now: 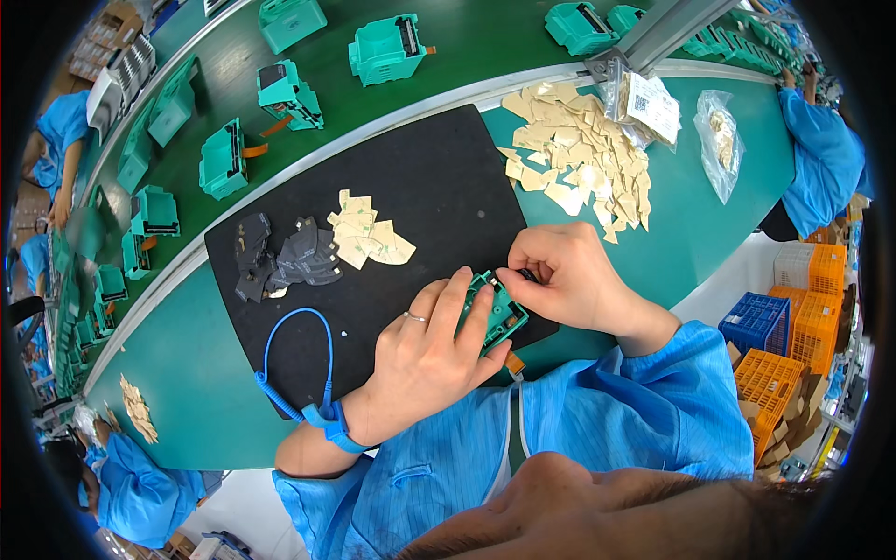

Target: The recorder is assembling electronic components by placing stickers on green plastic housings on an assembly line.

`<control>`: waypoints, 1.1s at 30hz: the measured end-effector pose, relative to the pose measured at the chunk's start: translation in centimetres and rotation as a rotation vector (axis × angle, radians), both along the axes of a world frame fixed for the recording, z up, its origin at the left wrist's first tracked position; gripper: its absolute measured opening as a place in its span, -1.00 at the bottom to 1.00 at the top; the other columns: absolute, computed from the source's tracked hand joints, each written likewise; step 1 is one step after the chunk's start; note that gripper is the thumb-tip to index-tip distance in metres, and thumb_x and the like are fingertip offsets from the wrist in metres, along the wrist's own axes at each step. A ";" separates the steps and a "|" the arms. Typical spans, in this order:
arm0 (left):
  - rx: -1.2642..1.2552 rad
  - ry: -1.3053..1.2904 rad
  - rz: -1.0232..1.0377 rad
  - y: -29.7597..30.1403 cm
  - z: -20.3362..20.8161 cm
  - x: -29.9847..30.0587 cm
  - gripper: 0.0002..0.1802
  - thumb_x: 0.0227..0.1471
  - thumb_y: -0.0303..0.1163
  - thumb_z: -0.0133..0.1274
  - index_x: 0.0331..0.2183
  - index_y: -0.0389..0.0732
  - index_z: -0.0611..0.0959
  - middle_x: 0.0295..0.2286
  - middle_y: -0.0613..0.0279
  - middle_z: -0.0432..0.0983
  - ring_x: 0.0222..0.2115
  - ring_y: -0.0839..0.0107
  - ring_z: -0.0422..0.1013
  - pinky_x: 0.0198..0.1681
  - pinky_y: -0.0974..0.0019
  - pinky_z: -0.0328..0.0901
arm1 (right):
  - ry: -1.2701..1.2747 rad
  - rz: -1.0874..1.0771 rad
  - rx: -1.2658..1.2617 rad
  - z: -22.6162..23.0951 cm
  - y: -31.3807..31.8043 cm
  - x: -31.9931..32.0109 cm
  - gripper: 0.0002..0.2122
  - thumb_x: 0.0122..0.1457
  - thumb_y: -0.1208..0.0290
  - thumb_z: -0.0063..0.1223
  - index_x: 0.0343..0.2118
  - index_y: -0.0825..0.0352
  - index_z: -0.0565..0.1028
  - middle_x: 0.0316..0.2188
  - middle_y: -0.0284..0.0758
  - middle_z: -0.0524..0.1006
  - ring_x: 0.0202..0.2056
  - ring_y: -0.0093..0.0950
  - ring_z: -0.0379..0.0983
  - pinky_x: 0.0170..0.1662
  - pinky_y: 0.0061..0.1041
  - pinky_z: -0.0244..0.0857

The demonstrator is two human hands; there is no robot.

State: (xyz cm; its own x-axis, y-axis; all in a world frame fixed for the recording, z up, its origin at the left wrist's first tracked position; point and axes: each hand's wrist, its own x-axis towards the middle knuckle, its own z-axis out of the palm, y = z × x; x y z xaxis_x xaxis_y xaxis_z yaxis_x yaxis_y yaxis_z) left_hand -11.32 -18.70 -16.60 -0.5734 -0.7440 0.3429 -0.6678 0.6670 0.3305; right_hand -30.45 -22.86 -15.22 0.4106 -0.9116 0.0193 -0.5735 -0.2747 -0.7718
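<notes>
Near my body, at the edge of a black mat point(448, 187), my left hand point(429, 341) is closed around a green plastic housing point(505, 317). Its fingers lie across the left side of the housing and hide much of it. A short orange flat cable point(515, 360) sticks out below. My right hand point(581, 282) pinches a small black piece point(530, 275) at the housing's upper right corner; the fingers cover most of that piece. On the mat beyond my left hand lie a pile of black die-cut sheets point(306, 257) and some cream paper pieces point(369, 233).
A blue wrist strap point(331, 425) with a coiled cord circles my left wrist. Cream paper scraps point(583, 149) and plastic bags point(719, 145) lie right of the mat. Beyond a metal rail, more green housings point(387, 51) sit on a green belt. Orange crates point(770, 383) stand at right; co-workers flank the bench.
</notes>
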 end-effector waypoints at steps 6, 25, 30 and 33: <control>0.072 -0.032 0.000 -0.4 0.6 0.0 -0.45 -0.39 -0.23 0.25 -0.25 -0.27 0.58 -0.20 0.05 0.39 -0.38 0.28 0.42 -0.49 0.38 0.38 | 0.003 0.007 0.063 -0.4 -0.3 -0.1 -0.86 -0.10 0.46 0.12 -0.65 0.36 0.41 -0.74 -0.29 0.40 -0.67 -0.36 0.38 -0.61 -0.46 0.19; -0.186 0.572 -0.122 -0.6 -1.1 0.2 -0.27 -0.37 -0.38 0.34 -0.13 -0.15 0.31 -0.14 -0.01 0.24 -0.16 0.02 0.32 -0.13 0.11 0.32 | -0.294 0.189 -0.149 5.7 0.8 -0.8 -0.84 -0.07 0.54 0.10 -0.37 0.40 0.51 -0.58 -0.19 0.48 -0.53 -0.27 0.45 -0.48 -0.41 0.28; -0.249 0.574 -0.166 -0.7 -2.3 0.7 -0.20 -0.30 -0.14 0.34 -0.04 -0.05 0.27 -0.12 0.05 0.21 -0.15 0.08 0.32 -0.15 0.14 0.40 | -0.327 0.148 0.115 6.0 1.0 -0.4 -0.78 -0.05 0.52 0.10 -0.32 0.37 0.36 -0.69 -0.27 0.43 -0.63 -0.32 0.42 -0.57 -0.42 0.22; -0.242 0.594 -0.192 -0.8 -2.8 0.7 -0.20 -0.29 -0.13 0.33 -0.03 -0.04 0.27 -0.11 0.05 0.20 -0.13 0.10 0.29 -0.13 0.12 0.40 | -0.319 0.183 0.091 5.2 1.1 -0.4 -0.81 -0.04 0.52 0.08 -0.41 0.33 0.28 -0.73 -0.32 0.39 -0.68 -0.35 0.39 -0.61 -0.42 0.18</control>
State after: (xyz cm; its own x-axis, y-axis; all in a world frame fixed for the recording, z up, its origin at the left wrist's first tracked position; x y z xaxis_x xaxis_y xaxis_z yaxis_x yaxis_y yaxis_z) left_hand -10.66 -19.48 -19.40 -0.3504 -0.5096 0.7859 -0.2806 0.8576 0.4310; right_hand -30.81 -21.78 -10.00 0.5528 -0.8279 0.0951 -0.2483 -0.2726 -0.9295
